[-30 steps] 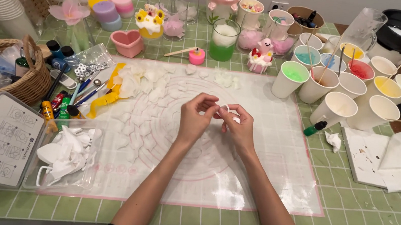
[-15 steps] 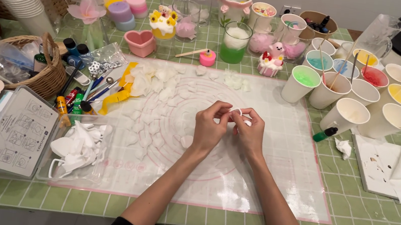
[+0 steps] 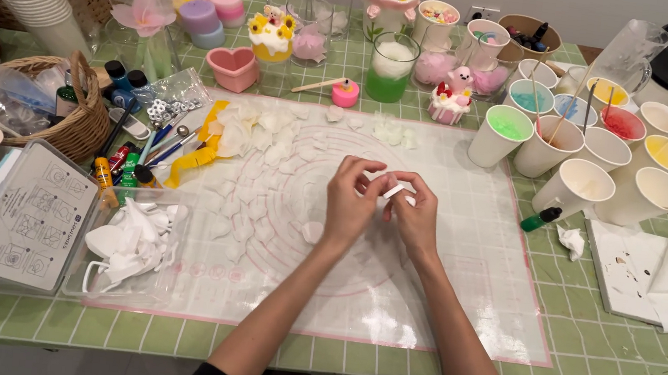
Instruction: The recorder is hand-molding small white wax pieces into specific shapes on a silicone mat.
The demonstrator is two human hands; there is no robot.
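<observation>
Both of my hands meet over the middle of a translucent silicone mat [image 3: 454, 310] with pink circle markings. My left hand [image 3: 352, 200] and my right hand [image 3: 413, 213] together pinch a small white wax piece [image 3: 393, 191] between fingertips, held just above the mat. Several thin white wax petals [image 3: 270, 155] lie scattered on the mat to the left of my hands, and one lies by my left wrist. A few more white pieces [image 3: 391, 129] sit at the mat's far edge.
Paper cups of coloured wax with stir sticks [image 3: 581, 149] crowd the right. A wicker basket [image 3: 82, 121], small bottles and tools [image 3: 141, 149], a clear tray of white petals [image 3: 131, 240] and a grey box [image 3: 29, 211] sit left. Candles and glasses [image 3: 389, 68] line the back.
The view shifted so my hands appear slightly further right and lower. My fingers keep working the small white piece between them; nothing else on the table moved.
</observation>
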